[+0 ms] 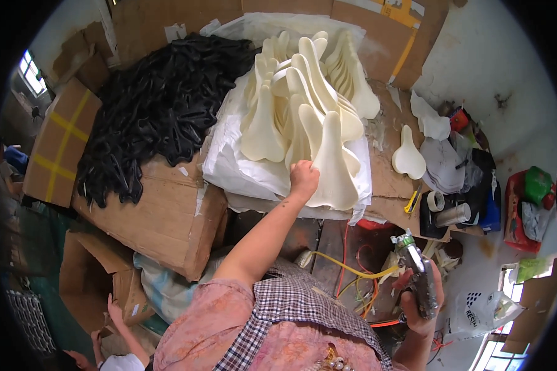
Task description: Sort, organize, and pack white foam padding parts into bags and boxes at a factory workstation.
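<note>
My left hand [304,179] reaches forward, its fingers closed at the edge of a cream bicycle saddle pad [333,170] at the near side of a stack. Several more cream saddle pads [263,133] stand close together behind it on white sheeting [226,162]. Low on the right, my right hand [422,312] grips a metal spray gun [419,278], its nozzle end upward. A yellow hose [346,264] runs near the gun; where it joins is not clear.
Black saddle covers [167,102] lie heaped on cardboard [148,213] at the left. On the right are a single pad [408,157], a yellow cutter [413,201], and a tape roll [436,201]. Another person's arm [127,331] shows beside an open carton [83,290] at lower left.
</note>
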{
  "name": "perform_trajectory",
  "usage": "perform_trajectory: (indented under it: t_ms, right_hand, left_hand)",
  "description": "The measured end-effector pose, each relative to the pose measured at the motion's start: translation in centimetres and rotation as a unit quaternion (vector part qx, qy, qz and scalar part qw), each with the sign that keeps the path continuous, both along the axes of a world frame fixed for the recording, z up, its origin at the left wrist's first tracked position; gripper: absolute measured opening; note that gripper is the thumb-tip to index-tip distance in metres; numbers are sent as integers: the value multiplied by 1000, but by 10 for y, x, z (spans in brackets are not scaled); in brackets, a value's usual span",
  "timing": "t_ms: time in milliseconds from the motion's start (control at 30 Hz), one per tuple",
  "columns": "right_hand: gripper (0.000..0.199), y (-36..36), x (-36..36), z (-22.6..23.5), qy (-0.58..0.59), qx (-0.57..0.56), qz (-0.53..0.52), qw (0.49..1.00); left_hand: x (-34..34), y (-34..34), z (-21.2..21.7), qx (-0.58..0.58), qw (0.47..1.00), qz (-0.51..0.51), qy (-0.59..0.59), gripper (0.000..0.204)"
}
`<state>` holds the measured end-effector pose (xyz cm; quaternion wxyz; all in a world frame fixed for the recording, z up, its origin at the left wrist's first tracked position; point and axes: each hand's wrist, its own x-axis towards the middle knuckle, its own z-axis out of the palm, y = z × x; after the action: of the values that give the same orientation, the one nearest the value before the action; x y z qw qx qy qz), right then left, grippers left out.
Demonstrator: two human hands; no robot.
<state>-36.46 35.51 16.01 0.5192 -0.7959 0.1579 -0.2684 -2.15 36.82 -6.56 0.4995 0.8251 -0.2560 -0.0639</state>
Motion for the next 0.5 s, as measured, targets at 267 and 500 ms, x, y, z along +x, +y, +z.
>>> perform_trajectory:
  t_ms: [267,500]
  right_hand:
    - [64,-14,27,-2,-4,31,6,999]
    - [46,-48,83,-64,52,-20,113,992]
  left_hand:
    - [4,43,15,-78,993,82,33,16]
    - [7,74,10,-159,973,79,148,17]
